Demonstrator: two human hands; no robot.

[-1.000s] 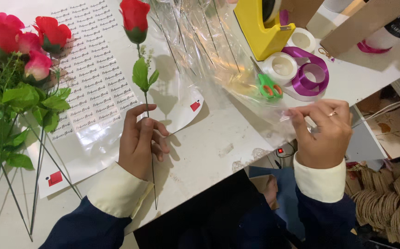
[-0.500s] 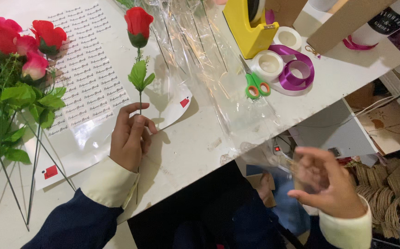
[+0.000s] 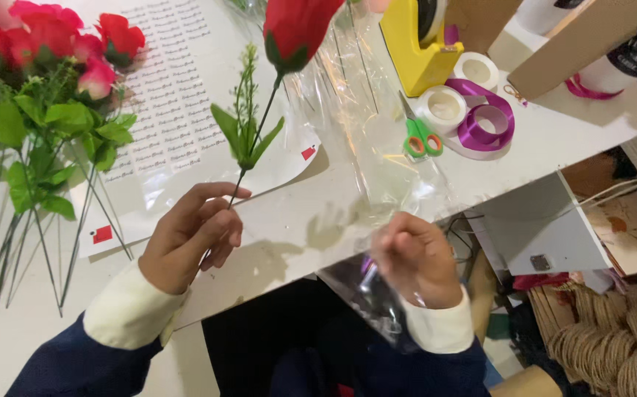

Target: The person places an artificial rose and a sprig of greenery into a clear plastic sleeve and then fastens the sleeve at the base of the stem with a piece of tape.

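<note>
My left hand (image 3: 190, 237) grips the thin stem of an artificial red rose (image 3: 296, 26) and holds it lifted above the white table (image 3: 553, 140). Green leaves and a small sprig (image 3: 245, 125) sit partway up the stem. My right hand (image 3: 415, 259) is at the table's front edge, fingers closed on the corner of a clear cellophane sheet (image 3: 355, 132) that trails across the table and hangs down past my wrist. Both sleeves are dark blue with cream cuffs.
A bunch of red and pink artificial roses (image 3: 39, 81) lies at the left on a printed paper sheet (image 3: 175, 95). A yellow tape dispenser (image 3: 417, 44), white tape rolls (image 3: 445, 106), purple ribbon (image 3: 489, 125) and small green-handled scissors (image 3: 421, 140) sit at the back right. Twine coils (image 3: 612, 338) lie below.
My left hand has raised the rose off the table toward the camera. My right hand came back from the lower right to the table edge and took hold of the cellophane.
</note>
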